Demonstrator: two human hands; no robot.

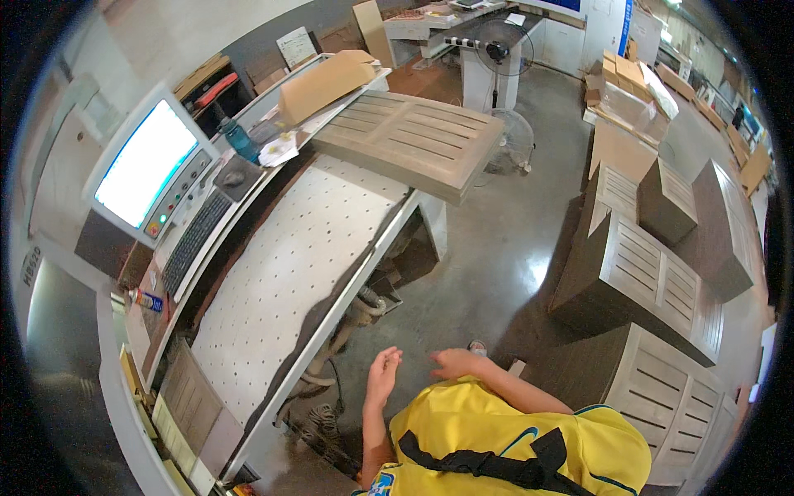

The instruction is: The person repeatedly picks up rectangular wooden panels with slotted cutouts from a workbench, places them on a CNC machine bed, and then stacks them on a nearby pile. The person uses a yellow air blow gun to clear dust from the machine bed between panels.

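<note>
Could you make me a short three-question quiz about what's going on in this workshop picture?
1. True or false: the left hand holds a tool.
2. What lies at the far end of the perforated table? A) a slatted wooden panel B) a bucket C) a ladder
3. What glows beside the table, above the keyboard?

Key: 1 false, both it and the right hand are empty and open. 2 A. 3 the monitor.

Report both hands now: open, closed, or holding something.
Left hand: open, fingers loosely curled, holding nothing, raised beside the perforated machine table.
Right hand: open, palm down, empty.
</note>
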